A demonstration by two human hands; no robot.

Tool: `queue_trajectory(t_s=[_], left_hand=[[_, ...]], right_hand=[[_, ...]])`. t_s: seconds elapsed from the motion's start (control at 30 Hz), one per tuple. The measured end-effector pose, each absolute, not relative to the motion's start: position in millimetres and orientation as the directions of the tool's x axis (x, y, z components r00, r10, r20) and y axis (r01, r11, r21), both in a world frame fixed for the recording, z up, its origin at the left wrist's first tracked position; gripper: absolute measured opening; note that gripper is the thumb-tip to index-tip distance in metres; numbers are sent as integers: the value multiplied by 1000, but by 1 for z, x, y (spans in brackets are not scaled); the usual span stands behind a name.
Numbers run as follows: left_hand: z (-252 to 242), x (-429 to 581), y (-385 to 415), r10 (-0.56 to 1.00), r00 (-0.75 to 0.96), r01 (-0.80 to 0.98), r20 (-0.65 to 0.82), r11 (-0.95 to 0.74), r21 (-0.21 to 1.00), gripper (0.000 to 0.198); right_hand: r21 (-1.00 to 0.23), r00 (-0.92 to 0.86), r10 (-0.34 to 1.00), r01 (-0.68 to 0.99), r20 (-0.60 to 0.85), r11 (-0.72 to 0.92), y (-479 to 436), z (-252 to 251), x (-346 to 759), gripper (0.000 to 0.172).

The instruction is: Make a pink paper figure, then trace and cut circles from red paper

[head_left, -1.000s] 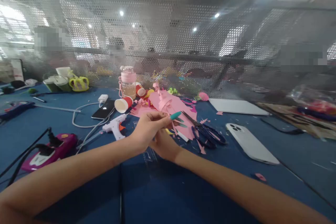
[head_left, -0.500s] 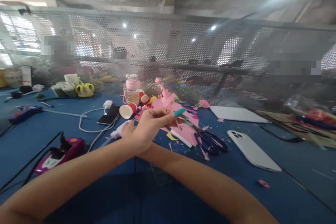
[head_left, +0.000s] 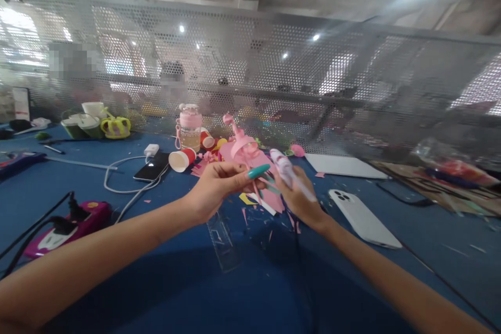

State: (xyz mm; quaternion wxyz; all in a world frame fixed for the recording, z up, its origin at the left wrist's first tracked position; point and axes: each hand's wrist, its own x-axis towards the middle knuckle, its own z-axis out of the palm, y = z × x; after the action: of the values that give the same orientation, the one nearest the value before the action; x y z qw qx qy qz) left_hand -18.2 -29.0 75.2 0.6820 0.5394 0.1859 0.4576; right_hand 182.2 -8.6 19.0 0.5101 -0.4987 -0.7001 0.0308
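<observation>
My left hand [head_left: 219, 185], with long teal nails, is closed in a pinch on a pink paper craft piece [head_left: 241, 147] made of curled strips, its stem running down to the fingertips. The fingers partly cover where they grip it. My right hand [head_left: 301, 201] is wrapped round a pale lavender glue gun [head_left: 285, 166], a clear glue stick jutting from its rear. The gun stands close to the right of the paper piece; whether they touch I cannot tell. Pink paper sheets and scraps [head_left: 274, 199] lie beneath both hands.
Behind are a pink-lidded bottle [head_left: 190, 128] and a red paper cup [head_left: 187, 158] on its side. A white phone [head_left: 364, 219] lies right, a black phone [head_left: 152, 167] with cable left. A magenta power strip [head_left: 70, 229] sits front left; a clear plastic piece [head_left: 223, 242] lies near the middle.
My right hand has carried the glue gun from under my left wrist across to the right side, uncrossing my arms. My left hand keeps its pinch. The view has shifted slightly.
</observation>
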Motion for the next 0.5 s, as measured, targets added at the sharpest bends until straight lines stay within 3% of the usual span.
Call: queue_trajectory(t_s=[0.1, 0.2, 0.37, 0.5], left_hand=[[61, -13, -22, 843, 514, -354, 158, 41, 934, 16], [40, -9, -15, 846, 529, -305, 72, 109, 946, 21], [10, -7, -6, 854, 516, -230, -58, 204, 952, 26], [3, -6, -1, 853, 516, -224, -78, 222, 949, 26]], right_hand=[[-782, 225, 824, 513, 520, 354, -18, 10, 195, 34], [-914, 218, 898, 234, 383, 333, -30, 9, 193, 39], [-937, -29, 952, -186, 305, 295, -47, 16, 188, 29], [-938, -149, 938, -206, 312, 279, -54, 16, 191, 31]])
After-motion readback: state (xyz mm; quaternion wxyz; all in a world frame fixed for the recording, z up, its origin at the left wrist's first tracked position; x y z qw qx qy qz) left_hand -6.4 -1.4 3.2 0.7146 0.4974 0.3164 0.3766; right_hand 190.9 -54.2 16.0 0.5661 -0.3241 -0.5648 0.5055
